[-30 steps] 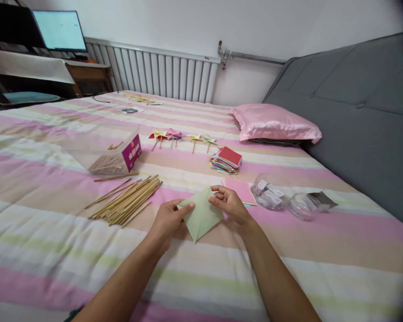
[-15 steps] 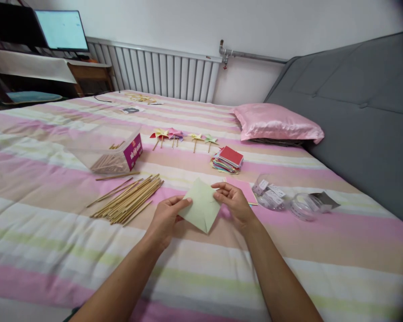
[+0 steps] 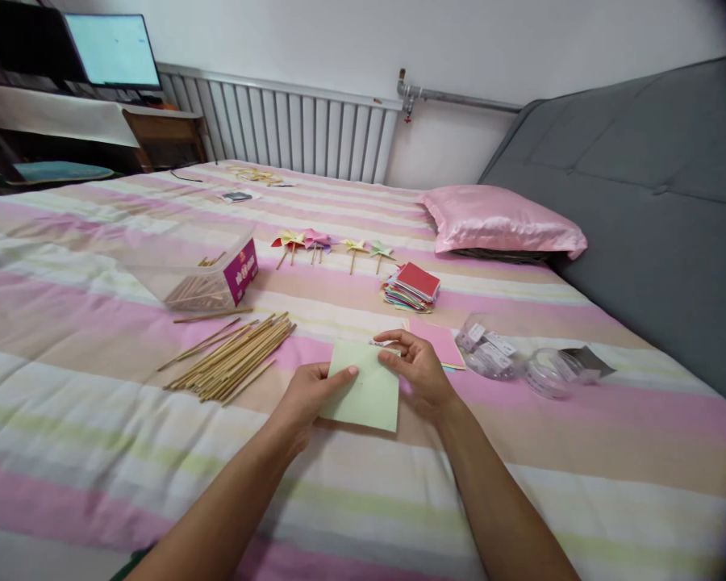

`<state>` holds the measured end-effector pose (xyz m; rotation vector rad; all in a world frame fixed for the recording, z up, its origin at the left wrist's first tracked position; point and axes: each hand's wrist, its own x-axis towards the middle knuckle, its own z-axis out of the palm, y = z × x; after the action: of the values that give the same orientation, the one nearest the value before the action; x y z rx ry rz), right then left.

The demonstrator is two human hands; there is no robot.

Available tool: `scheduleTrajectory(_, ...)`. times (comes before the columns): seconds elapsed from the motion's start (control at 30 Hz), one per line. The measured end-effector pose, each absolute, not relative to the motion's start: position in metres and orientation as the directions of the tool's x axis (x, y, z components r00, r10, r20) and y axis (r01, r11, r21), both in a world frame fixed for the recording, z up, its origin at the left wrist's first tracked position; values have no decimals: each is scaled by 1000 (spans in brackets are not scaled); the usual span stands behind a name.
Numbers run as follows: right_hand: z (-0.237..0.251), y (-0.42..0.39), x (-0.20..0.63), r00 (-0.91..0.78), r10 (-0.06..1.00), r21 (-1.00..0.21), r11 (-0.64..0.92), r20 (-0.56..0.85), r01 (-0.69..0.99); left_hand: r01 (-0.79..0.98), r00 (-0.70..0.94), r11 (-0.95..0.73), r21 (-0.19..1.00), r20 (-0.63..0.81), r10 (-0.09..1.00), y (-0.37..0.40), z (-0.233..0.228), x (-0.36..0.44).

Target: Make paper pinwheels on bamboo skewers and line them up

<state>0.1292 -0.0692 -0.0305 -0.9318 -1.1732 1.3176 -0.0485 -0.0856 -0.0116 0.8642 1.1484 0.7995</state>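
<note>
A pale green square sheet of paper point(image 3: 366, 395) is held above the bedspread in front of me, its lower edge nearly level. My left hand point(image 3: 315, 395) grips its left side, thumb on top and the other fingers mostly hidden beneath. At the upper right corner, my right hand point(image 3: 417, 367) pinches the sheet, thumb on its face and index finger curled over the far edge. A small patterned detail by those fingertips is too small to make out. To the left lies a loose bundle of thin wooden sticks point(image 3: 235, 359). A pink paper sheet point(image 3: 439, 343) lies just beyond my right hand.
A clear plastic box point(image 3: 187, 278) with sticks stands at the left. Small paper pinwheels point(image 3: 318, 240) lie farther back, near a stack of coloured paper point(image 3: 417, 282). Clear round containers point(image 3: 548, 375) are at the right. A pink pillow point(image 3: 502, 222) rests by the grey headboard point(image 3: 653, 161).
The green paper has turned from a diamond position to a squarer one, and its creased lower corner no longer shows. My left thumb has slid slightly inward; both hands stay on the sheet.
</note>
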Motion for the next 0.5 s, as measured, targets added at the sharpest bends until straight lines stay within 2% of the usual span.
scheduleTrajectory(0.27,-25,-70,140,-225,965,-974,86,134,-209,-299,163,434,850,-402,901,-77,0,-57)
scheduleTrajectory(0.5,-31,-72,140,-433,888,-987,118,155,-111,-315,154,427,848,-398,904,-78,0,-57)
